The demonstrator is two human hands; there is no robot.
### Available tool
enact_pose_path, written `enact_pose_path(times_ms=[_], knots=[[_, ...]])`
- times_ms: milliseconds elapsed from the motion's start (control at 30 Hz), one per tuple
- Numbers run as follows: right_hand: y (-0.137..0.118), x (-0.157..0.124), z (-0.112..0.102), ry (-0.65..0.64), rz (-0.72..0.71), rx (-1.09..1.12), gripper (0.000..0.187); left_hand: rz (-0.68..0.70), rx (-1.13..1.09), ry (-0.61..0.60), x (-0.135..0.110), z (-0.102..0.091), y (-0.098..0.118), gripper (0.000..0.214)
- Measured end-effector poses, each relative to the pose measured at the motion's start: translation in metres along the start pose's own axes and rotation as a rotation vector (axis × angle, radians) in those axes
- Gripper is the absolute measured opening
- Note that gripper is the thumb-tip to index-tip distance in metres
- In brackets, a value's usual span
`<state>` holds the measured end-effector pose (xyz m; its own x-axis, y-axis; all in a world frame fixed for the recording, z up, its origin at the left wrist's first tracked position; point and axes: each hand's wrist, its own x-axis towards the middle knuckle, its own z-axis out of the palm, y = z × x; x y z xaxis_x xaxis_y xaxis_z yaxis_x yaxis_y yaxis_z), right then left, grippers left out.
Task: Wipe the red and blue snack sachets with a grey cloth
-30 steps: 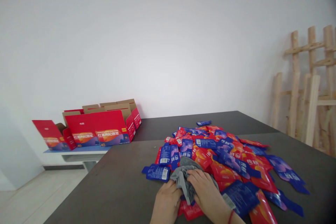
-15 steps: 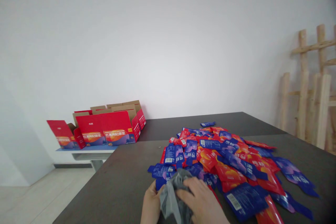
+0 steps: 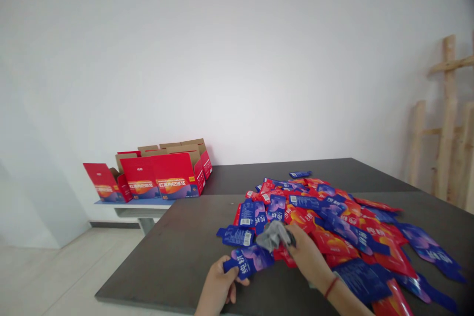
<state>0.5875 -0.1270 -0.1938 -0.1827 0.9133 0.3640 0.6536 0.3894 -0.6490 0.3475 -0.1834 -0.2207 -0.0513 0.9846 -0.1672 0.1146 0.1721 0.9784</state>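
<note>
My left hand (image 3: pixel 221 281) pinches one end of a blue pouch (image 3: pixel 249 260) with white lettering, held flat above the table's near part. A bunched grey cloth (image 3: pixel 273 236) is gripped in my right hand (image 3: pixel 304 252), which has a red string on its wrist. The cloth is just beyond the pouch's far end, over the edge of the pile; whether it touches the pouch I cannot tell. Red pouches (image 3: pixel 331 242) and blue pouches, such as one with a barcode (image 3: pixel 237 235), lie heaped around my right hand.
Open red cartons (image 3: pixel 174 177) stand on a low side table (image 3: pixel 129 207) at the left. One blue pouch (image 3: pixel 300 174) lies apart behind the pile on the dark table (image 3: pixel 177 252). A wooden frame (image 3: pixel 448 118) leans by the wall at the right.
The grey cloth has moved up and away from my left hand with my right hand. The blue pouch in my left hand now shows clearly. The view has shifted slightly.
</note>
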Motion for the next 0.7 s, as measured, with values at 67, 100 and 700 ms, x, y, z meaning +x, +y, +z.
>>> enact_pose_path(times_ms=[67,100,700], knots=[[-0.012,0.005,0.0,0.084,0.015,0.012,0.041,-0.058,0.026,-0.075,-0.001,0.001,-0.002,0.035],[-0.022,0.004,0.003,0.082,-0.021,-0.01,0.041,-0.083,0.055,-0.101,0.0,0.002,-0.002,0.037],[-0.032,-0.03,0.043,-0.122,-0.159,-0.437,0.037,-0.022,0.332,-0.051,0.0,0.005,-0.005,0.024]])
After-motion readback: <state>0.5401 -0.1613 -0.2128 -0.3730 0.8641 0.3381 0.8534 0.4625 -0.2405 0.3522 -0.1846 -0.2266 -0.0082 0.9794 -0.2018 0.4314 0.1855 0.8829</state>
